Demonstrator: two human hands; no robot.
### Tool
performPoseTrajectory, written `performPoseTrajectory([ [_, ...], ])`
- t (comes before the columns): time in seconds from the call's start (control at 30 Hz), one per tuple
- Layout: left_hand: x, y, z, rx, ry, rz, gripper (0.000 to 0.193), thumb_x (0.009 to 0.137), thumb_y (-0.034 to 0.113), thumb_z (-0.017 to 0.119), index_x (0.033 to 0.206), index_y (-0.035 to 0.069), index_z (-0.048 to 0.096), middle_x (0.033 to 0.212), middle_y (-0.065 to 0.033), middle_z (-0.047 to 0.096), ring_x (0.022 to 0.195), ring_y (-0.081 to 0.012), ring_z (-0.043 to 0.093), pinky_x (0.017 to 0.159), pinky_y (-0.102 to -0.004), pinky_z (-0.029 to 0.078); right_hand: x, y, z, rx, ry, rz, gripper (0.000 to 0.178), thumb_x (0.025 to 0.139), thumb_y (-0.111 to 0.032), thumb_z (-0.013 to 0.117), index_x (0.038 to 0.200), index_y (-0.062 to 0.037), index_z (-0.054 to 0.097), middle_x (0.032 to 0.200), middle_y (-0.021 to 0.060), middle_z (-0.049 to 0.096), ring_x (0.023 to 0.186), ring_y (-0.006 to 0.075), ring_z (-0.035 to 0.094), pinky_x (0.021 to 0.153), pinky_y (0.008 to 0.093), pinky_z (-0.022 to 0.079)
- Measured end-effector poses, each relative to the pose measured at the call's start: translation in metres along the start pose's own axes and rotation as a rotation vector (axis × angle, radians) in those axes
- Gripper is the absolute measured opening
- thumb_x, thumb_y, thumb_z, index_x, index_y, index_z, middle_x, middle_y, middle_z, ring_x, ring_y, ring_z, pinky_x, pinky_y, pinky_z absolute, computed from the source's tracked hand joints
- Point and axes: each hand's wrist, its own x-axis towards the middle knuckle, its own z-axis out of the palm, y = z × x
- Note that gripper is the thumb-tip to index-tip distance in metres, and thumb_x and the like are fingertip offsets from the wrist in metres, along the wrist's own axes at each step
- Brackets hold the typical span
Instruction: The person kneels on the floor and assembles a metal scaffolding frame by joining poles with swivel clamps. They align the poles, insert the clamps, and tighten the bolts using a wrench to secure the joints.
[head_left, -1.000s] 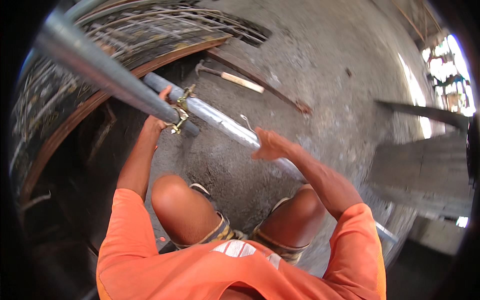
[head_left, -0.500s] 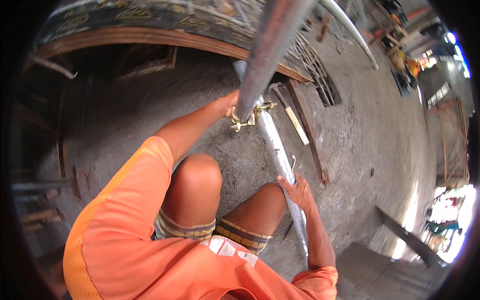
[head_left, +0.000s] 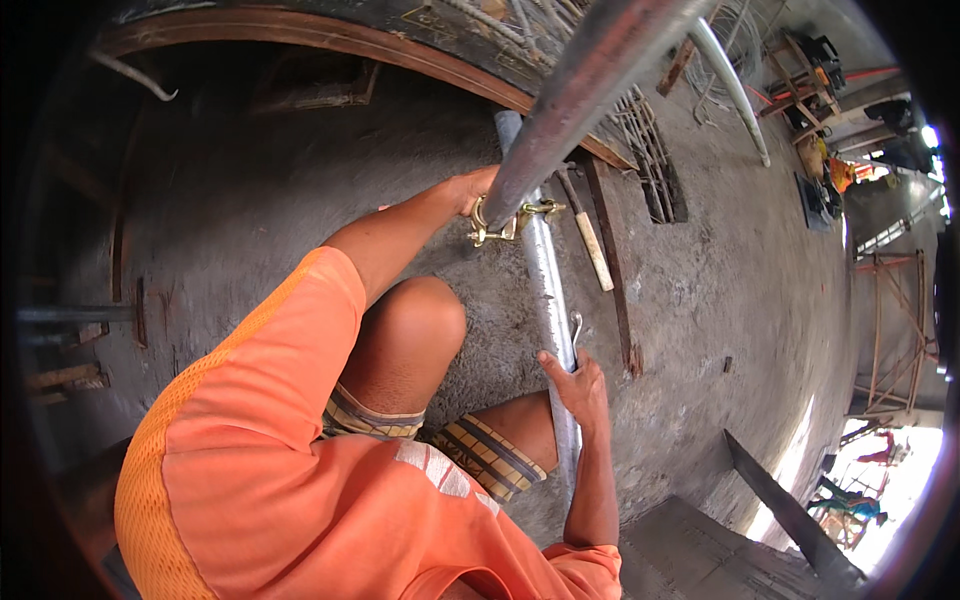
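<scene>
A large steel pipe [head_left: 565, 100] rises toward me from a brass-coloured scaffold clamp [head_left: 490, 236]. The clamp joins it to a silvery pipe [head_left: 546, 280] lying along the floor. Against the upright pipe, just above the clamp, my left hand [head_left: 477, 188] is closed; its fingers pass out of sight behind the pipe. Lower down, my right hand [head_left: 582, 392] wraps over the lying pipe, thumb across its top. A thin curved metal tool end [head_left: 576, 326] sticks out by that hand; whether the hand also holds it is hidden.
A hammer [head_left: 590, 235] with a pale handle lies right of the pipes, beside a wooden strip [head_left: 615, 270]. A wood-edged panel [head_left: 300, 27] spans the far side. Another pipe [head_left: 732, 90] lies far right. A dark plank [head_left: 790, 510] is at lower right.
The view has shifted, so the pipes and clamp appear slightly further right. My right hand keeps its place on the lying pipe, and my left hand stays by the clamp.
</scene>
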Motion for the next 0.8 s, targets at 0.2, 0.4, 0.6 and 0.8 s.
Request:
performPoseTrajectory([
  [0.2, -0.018, 0.011, 0.013, -0.031, 0.087, -0.098, 0.031, 0.096, 0.03, 0.067, 0.091, 0.0, 0.07, 0.08, -0.016, 0.072, 0.062, -0.0224, 0.072, 0.057, -0.0407, 0.063, -0.001, 0.006, 0.007, -0.003, 0.069, -0.03, 0.076, 0.084, -0.07, 0.068, 0.097, 0.0049, 0.065, 0.087, 0.0313, 0.069, 0.091, 0.0473, 0.07, 0.078, 0.0517, 0.053],
  [0.4, -0.029, 0.0, 0.024, 0.042, 0.276, 0.185, 0.043, 0.104, 0.042, 0.052, 0.115, 0.001, 0.064, 0.097, -0.0195, 0.072, 0.075, -0.0255, 0.074, 0.064, -0.0442, 0.063, 0.004, 0.012, 0.011, 0.01, 0.07, -0.079, 0.077, 0.086, -0.072, 0.062, 0.101, 0.0035, 0.067, 0.092, 0.0311, 0.07, 0.095, 0.0494, 0.068, 0.082, 0.0543, 0.052],
  [0.6, -0.059, -0.014, 0.046, -0.018, 0.765, -0.114, 0.058, 0.105, 0.054, 0.037, 0.128, 0.007, 0.061, 0.122, -0.0167, 0.066, 0.116, -0.032, 0.064, 0.098, -0.0589, 0.052, 0.005, 0.018, 0.012, 0.03, 0.036, -0.154, 0.08, 0.086, -0.073, 0.062, 0.106, 0.0041, 0.068, 0.099, 0.0338, 0.07, 0.101, 0.0516, 0.066, 0.089, 0.0559, 0.051],
  [0.8, -0.102, -0.022, 0.054, 0.573, 0.591, -0.091, 0.04, 0.103, 0.041, 0.045, 0.116, 0.01, 0.068, 0.119, -0.0106, 0.068, 0.109, -0.0273, 0.062, 0.091, -0.0538, 0.047, 0.005, 0.023, 0.012, 0.077, 0.024, -0.191, 0.076, 0.088, -0.064, 0.066, 0.11, 0.009, 0.069, 0.103, 0.0356, 0.069, 0.107, 0.0486, 0.067, 0.09, 0.0511, 0.051],
])
